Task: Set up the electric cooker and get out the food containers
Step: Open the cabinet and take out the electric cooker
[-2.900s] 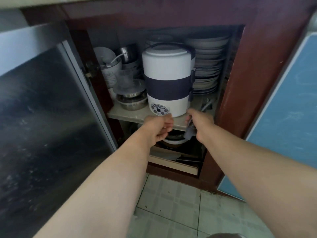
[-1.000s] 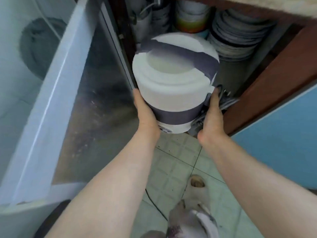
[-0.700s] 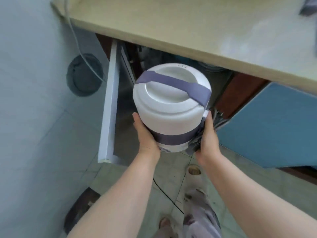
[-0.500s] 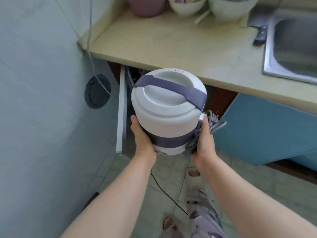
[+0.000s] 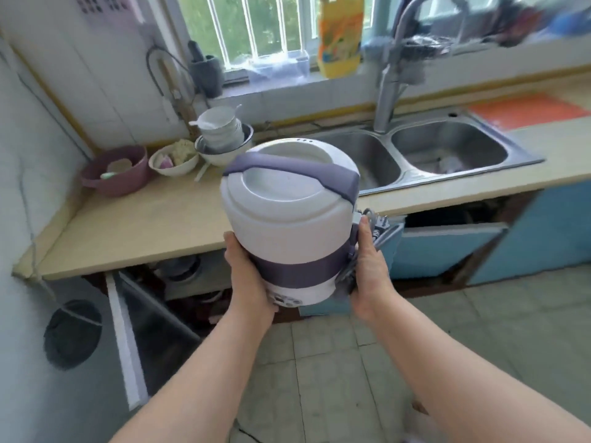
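The electric cooker [image 5: 287, 199] is a white cylinder with a purple band and a purple handle strap across its lid. It hangs upright in the air, level with the front edge of the beige counter [image 5: 144, 225]. My left hand [image 5: 249, 276] grips its lower left side. My right hand [image 5: 367, 270] grips the right side and presses the bundled grey power cord [image 5: 377, 225] against it. The fingers of both hands are hidden behind the body. No food containers can be picked out.
At the back of the counter stand a pink basin [image 5: 115, 171], a bowl of food [image 5: 174, 156] and stacked bowls [image 5: 220, 135]. A double steel sink [image 5: 447, 151] with a tap lies to the right. Below, the metal cabinet door [image 5: 121, 340] and a blue door [image 5: 447, 247] hang open.
I took the cooker off the cabinet shelf with both hands and raised it to counter height. The view rose from the cabinet to the counter, sink and window.
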`<state>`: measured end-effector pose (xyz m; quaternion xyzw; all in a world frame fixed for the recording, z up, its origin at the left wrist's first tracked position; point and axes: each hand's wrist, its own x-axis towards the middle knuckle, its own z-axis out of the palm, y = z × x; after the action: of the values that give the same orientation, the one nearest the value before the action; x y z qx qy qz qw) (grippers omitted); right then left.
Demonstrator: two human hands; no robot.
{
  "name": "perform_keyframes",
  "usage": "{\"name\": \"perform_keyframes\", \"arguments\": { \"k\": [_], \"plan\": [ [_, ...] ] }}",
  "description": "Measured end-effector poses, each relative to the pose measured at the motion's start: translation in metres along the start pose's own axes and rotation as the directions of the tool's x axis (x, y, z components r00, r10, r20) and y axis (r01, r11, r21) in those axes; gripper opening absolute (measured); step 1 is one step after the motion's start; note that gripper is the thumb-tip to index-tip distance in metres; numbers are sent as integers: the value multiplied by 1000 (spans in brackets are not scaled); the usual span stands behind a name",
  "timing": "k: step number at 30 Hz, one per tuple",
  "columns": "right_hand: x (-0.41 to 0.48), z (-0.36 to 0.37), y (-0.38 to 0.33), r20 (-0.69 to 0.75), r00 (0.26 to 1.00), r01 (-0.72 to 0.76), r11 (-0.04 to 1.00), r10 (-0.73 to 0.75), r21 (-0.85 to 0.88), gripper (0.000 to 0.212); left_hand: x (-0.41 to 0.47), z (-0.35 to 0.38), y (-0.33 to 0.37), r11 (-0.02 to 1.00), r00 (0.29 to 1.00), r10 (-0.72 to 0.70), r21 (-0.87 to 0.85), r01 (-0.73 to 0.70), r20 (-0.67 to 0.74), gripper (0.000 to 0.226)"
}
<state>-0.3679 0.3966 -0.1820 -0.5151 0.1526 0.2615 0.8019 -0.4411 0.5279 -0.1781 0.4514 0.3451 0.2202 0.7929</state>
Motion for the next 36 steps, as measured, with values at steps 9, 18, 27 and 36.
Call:
{"name": "perform_keyframes", "arguments": {
  "k": [9, 18, 27, 36],
  "plan": [
    [26, -138, -123, -239, 962, 164, 980, -132, 116, 57, -4, 186, -59, 982, 958, -177, 110, 155, 224, 102],
    [54, -306, -292, -371, 882, 357, 926, -292, 120, 53, -31, 437, -138, 955, 857, -286, 203, 217, 429, 101],
    [78, -419, -416, -561, 784, 437, 879, -268, 191, 61, -51, 625, -193, 925, 783, -348, 324, 198, 515, 99],
    [151, -511, -516, -713, 637, 560, 812, -294, 166, 70, -30, 800, -253, 877, 641, -455, 437, 200, 618, 100]
  ]
}}
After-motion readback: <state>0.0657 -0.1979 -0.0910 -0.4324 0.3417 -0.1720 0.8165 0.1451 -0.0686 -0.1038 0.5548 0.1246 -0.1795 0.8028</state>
